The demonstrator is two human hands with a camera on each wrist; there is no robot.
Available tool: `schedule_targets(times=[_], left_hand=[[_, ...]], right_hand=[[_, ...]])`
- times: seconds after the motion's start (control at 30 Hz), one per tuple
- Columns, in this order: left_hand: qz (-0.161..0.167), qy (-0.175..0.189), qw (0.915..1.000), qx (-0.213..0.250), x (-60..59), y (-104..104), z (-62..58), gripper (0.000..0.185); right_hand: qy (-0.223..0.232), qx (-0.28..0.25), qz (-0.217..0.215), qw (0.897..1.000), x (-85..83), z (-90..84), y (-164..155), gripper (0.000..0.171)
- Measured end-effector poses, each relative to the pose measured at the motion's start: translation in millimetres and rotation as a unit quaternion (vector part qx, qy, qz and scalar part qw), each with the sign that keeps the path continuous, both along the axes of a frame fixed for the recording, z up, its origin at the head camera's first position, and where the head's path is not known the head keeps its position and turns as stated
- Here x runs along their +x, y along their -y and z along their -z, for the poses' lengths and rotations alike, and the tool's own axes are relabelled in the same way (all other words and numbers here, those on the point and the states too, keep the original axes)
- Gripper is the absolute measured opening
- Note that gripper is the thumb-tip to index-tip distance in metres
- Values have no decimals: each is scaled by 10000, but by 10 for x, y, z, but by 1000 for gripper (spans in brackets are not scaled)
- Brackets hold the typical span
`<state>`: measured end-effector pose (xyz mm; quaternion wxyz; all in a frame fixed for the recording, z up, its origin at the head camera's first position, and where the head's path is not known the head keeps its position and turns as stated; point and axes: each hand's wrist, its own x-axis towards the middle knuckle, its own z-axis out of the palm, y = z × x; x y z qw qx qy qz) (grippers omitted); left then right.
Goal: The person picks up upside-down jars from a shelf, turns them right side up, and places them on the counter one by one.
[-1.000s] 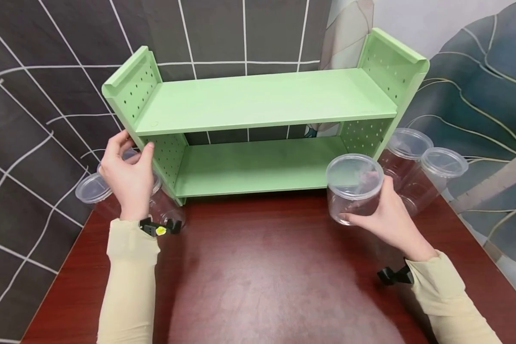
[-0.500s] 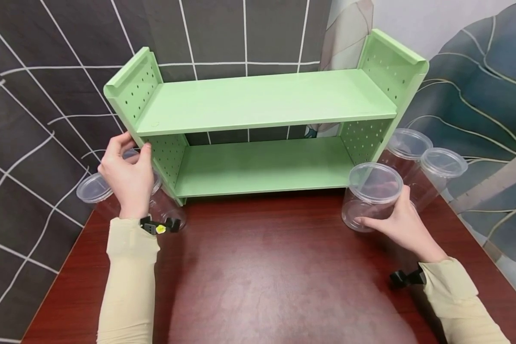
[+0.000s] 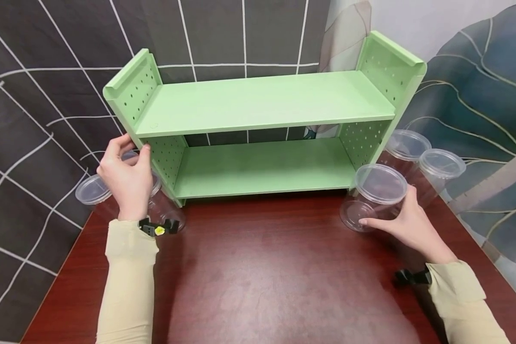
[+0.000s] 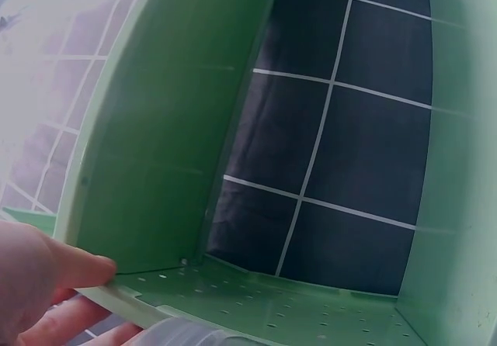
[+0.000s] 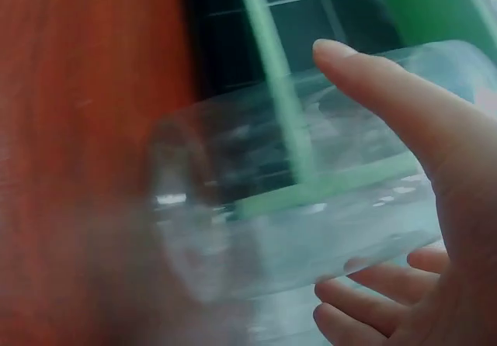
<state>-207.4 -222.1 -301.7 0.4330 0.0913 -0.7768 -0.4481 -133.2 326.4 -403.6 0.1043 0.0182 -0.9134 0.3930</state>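
Note:
A light green two-tier shelf (image 3: 262, 100) with perforated side panels stands against the tiled backdrop. My left hand (image 3: 126, 177) grips the front edge of its left panel, the thumb (image 4: 81, 267) on the inner side and the fingers behind. My right hand (image 3: 413, 229) holds a clear lidded plastic jar (image 3: 376, 198) from its right side, thumb across the front. In the right wrist view, fingers curl along the jar's far side (image 5: 311, 237). The jar stands upright at the shelf's front right corner, base close to the tabletop.
Two more clear jars (image 3: 442, 165) stand right of the shelf. Several others, including one jar (image 3: 93, 190), are at its left, partly behind my left hand. All this is on a dark red wooden table (image 3: 284, 272). A fabric backdrop (image 3: 219, 33) hangs behind.
My right hand has carried the jar to the right and slightly down, toward the table, beside the two jars there. My left hand has kept its grip on the shelf.

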Motion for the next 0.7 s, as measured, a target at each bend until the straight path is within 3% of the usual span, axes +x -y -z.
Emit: schedule_targets(times=[0.2, 0.47, 0.57, 0.7], left_hand=[[64, -25, 10000, 27, 24, 22, -4, 27], [511, 225, 9980, 311, 111, 105, -81, 49], [576, 272, 9980, 20, 135, 207, -131, 59], [500, 675, 9914, -999, 157, 436, -199, 70]], right_hand=[[-504, -10, 142, 9986, 103, -407, 32, 120], [-1223, 903, 293, 9879, -27, -1008, -49, 83], [-1283, 1445, 246, 9808, -174, -1173, -123, 86], [-928, 2007, 167, 9751, -386, -1326, -239, 100]])
